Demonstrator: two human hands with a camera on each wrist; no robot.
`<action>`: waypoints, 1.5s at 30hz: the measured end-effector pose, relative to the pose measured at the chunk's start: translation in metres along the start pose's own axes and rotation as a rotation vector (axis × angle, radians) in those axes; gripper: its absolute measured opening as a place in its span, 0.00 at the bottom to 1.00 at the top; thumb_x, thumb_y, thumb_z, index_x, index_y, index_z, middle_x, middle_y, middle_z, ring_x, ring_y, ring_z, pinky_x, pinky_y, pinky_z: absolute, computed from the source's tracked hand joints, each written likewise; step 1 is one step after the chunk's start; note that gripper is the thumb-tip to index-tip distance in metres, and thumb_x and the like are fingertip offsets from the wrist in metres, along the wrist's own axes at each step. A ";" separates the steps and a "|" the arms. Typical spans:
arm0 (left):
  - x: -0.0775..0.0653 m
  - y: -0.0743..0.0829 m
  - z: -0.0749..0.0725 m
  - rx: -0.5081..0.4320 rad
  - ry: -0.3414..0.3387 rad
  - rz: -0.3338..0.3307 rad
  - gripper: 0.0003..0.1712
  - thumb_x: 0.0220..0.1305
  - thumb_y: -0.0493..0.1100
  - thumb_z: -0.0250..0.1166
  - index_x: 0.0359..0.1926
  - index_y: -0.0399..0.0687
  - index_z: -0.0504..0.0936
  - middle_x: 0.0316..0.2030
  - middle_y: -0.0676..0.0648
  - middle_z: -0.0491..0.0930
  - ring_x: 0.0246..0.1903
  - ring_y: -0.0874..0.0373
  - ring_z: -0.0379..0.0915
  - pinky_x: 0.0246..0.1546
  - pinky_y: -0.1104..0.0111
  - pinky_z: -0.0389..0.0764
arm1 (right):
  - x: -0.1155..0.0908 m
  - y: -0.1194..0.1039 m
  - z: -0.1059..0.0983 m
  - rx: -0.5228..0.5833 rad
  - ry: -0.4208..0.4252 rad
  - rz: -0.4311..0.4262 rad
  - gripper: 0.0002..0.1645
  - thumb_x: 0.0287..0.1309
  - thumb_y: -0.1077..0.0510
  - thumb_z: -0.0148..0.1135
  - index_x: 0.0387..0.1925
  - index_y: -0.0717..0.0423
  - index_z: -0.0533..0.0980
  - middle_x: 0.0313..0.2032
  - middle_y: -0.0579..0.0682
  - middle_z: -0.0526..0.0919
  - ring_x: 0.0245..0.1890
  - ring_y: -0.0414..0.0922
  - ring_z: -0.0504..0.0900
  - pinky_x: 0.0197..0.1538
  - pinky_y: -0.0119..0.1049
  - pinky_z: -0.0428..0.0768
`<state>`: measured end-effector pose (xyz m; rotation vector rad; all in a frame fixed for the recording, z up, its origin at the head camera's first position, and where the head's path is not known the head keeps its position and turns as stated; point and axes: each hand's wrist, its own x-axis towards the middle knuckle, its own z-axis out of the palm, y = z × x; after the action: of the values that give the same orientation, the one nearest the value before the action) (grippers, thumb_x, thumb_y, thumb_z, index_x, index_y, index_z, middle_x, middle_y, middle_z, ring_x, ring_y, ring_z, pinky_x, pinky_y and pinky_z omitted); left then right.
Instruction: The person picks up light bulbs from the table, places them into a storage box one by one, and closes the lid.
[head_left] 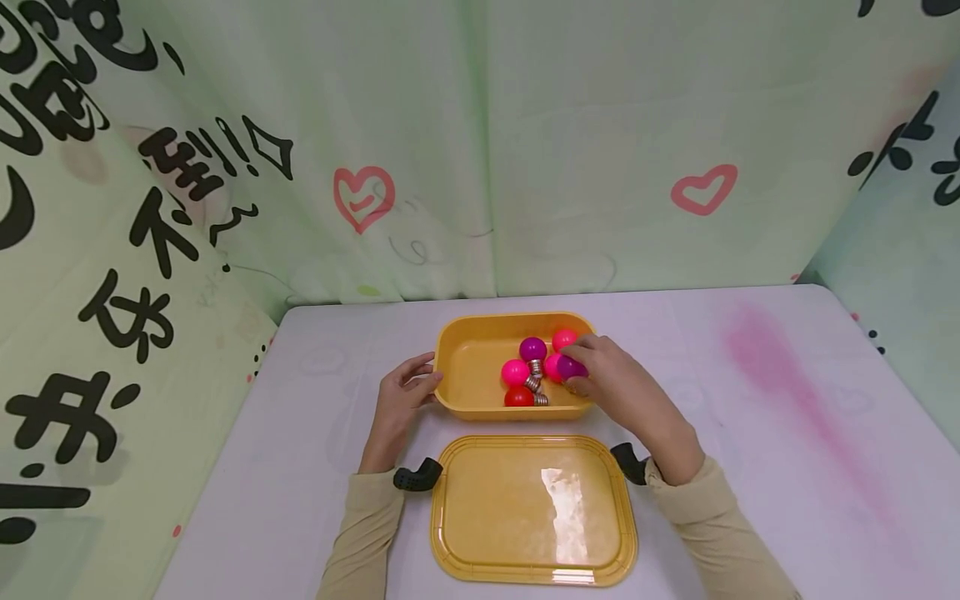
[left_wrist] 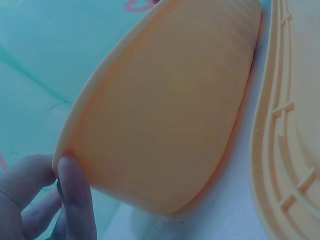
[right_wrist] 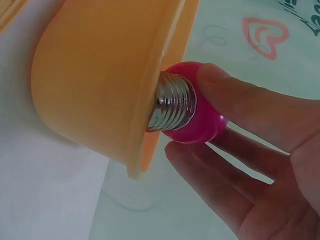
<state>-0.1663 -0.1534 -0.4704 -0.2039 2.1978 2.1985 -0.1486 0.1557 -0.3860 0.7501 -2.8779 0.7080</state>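
My left hand (head_left: 400,407) pinches the left rim of a yellow plastic box (head_left: 471,360) between thumb and fingers, as the left wrist view also shows. Over the box's right end, my right hand (head_left: 621,388) grips a purple light bulb (head_left: 572,368) by its round globe. In the right wrist view this bulb (right_wrist: 197,122) has its silver screw base towards the box, beside the rim. Inside the box lie several more bulbs: another purple bulb (head_left: 532,349), pink bulbs such as the pink bulb (head_left: 514,372), and a red bulb (head_left: 518,397).
In front of the box, a yellow lid (head_left: 491,512) lies flat on the white-covered table (head_left: 750,500). Curtains with black writing and red hearts (head_left: 363,198) hang behind and at the sides. Black wrist mounts (head_left: 417,476) sit at both cuffs.
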 end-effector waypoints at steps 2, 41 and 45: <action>0.000 0.000 0.000 0.001 0.001 -0.002 0.23 0.64 0.37 0.68 0.60 0.40 0.78 0.47 0.42 0.75 0.38 0.53 0.78 0.33 0.74 0.83 | 0.001 0.000 0.003 0.004 -0.005 0.001 0.25 0.48 0.67 0.75 0.51 0.67 0.80 0.47 0.62 0.80 0.47 0.56 0.80 0.50 0.48 0.84; 0.002 0.000 0.000 0.015 0.019 -0.042 0.24 0.64 0.39 0.68 0.61 0.42 0.78 0.51 0.39 0.76 0.40 0.51 0.78 0.34 0.74 0.83 | 0.020 0.004 0.042 -0.027 -0.067 -0.060 0.26 0.45 0.61 0.78 0.48 0.65 0.82 0.46 0.59 0.81 0.47 0.54 0.79 0.52 0.46 0.83; 0.002 0.001 0.000 0.010 0.013 -0.041 0.24 0.64 0.38 0.68 0.61 0.42 0.78 0.50 0.38 0.76 0.40 0.51 0.78 0.34 0.74 0.83 | 0.022 0.004 0.046 -0.017 -0.076 -0.063 0.26 0.46 0.61 0.78 0.49 0.65 0.82 0.44 0.57 0.80 0.47 0.53 0.78 0.52 0.46 0.83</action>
<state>-0.1681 -0.1540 -0.4697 -0.2618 2.1900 2.1708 -0.1688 0.1281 -0.4244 0.8800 -2.9087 0.6609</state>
